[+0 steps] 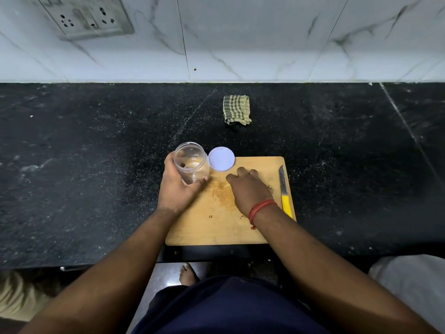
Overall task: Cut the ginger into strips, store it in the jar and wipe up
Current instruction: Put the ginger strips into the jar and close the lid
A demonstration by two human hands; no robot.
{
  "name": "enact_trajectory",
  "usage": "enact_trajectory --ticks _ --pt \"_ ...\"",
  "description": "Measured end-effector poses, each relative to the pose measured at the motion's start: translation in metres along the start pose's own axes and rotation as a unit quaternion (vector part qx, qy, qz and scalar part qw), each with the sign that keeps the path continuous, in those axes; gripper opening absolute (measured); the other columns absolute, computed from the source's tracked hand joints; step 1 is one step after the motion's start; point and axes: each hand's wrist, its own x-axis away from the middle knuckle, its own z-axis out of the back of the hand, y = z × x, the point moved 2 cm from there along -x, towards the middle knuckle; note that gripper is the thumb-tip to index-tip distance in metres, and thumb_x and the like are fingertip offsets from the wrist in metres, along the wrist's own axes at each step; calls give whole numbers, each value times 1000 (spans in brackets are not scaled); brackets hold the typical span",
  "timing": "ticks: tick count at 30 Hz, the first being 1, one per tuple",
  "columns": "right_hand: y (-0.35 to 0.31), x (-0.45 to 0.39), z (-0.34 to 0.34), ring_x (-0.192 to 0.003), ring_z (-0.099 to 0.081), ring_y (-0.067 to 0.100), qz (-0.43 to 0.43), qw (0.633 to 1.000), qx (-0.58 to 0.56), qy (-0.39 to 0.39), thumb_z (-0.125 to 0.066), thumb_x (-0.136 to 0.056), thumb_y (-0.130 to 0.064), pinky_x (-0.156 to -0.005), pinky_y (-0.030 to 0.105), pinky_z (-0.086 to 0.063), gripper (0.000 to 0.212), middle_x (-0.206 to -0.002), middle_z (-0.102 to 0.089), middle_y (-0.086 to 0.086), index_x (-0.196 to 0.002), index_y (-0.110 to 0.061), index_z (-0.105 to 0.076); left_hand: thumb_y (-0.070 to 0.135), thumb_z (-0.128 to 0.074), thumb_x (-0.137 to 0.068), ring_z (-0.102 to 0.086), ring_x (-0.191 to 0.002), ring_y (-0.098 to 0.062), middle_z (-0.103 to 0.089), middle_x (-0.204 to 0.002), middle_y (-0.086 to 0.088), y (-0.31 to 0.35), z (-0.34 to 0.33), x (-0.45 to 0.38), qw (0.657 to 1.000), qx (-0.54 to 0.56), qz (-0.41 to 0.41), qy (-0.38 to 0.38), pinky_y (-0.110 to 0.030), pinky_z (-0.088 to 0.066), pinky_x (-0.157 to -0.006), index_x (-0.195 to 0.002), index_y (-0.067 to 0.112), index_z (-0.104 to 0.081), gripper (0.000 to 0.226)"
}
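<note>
Jar: one clear jar, without lid, at the far left corner of the cutting board; something small and dark lies inside.
Left hand: the left hand grips the jar, fingers curled round it.
Right hand: the right hand rests on the board with fingers bent; I cannot tell if it pinches ginger.
Ginger: only small crumbs on the board.
Lid: one white lid, just beside the jar.
Knife: one yellow-handled knife on the board's right edge.
Cloth: one checked cloth, well apart on the counter.
</note>
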Motion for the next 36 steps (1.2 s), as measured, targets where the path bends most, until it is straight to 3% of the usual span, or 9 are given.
enact_trajectory --ticks 6,13,18,20,22,25,29,33,36 --pt "0 -5 1 -116 -48 32 46 998 4 37 -44 -90 6 -86 38 -47 48 -123 -54 11 -132 -15 -53 38 -90 -71 -54 -123 -1 -53 -133 15 -2 0 0 1000 0 -3 1 -25 -45 -103 -135 40 -31 87" --pt "7 -11 13 -100 -58 28 78 995 -12 61 -48 -90 3 -74 31 -41 31 -105 -62 9 -112 -12 -64 40 -90 -71 -54 -123 -2 -53 -134 13 -1 1 0 1000 -2 -4 -1 -30 -47 -105 -136 38 -33 86" --pt "17 -23 22 -86 -63 21 10 976 -207 63 -53 -86 2 -71 30 -52 23 -90 -69 3 -88 -13 -70 49 -89 -70 -55 -122 -4 -54 -133 11 -1 2 0 1000 -14 1 0 -33 -49 -103 -138 30 -35 90" --pt "15 -28 39 -77 -63 12 -13 951 -303 65 -54 -86 -1 -61 18 -49 23 -84 -70 -1 -84 -14 -72 49 -89 -69 -56 -121 -4 -55 -132 11 -1 3 0 1000 -18 3 3 -34 -50 -102 -139 30 -35 90" --pt "6 -34 63 -67 -58 5 -4 927 -368 78 -59 -86 -3 -54 10 -42 18 -75 -65 -7 -85 -14 -72 50 -89 -68 -56 -119 -5 -55 -131 11 -1 2 1 1000 -21 5 6 -37 -51 -101 -138 31 -35 90" --pt "-17 -47 97 -63 -52 1 40 907 -406 101 -67 -86 -5 -56 9 -41 11 -70 -59 -9 -84 -14 -73 51 -89 -68 -56 -120 -6 -54 -131 11 0 2 0 1000 -22 7 7 -39 -51 -100 -138 31 -35 91" --pt "-55 -66 113 -69 -57 3 119 927 -333 129 -68 -85 -4 -65 17 -48 13 -77 -66 -6 -81 -16 -72 52 -88 -68 -57 -118 -3 -55 -131 14 3 3 1 1000 -18 13 -1 -35 -52 -99 -136 36 -34 89" --pt "-79 -74 104 -79 -60 16 199 965 -138 102 -60 -88 -6 -70 33 -52 17 -83 -64 -4 -81 -20 -65 55 -86 -69 -57 -118 -4 -54 -133 12 3 3 1 1000 -22 19 -10 -36 -53 -98 -142 34 -30 95" --pt "-83 -76 100 -81 -59 17 231 966 -84 79 -57 -89 -9 -73 37 -53 17 -85 -63 -5 -82 -22 -65 58 -86 -69 -57 -119 -7 -54 -134 10 1 3 0 999 -25 24 -13 -40 -54 -98 -143 35 -27 97"
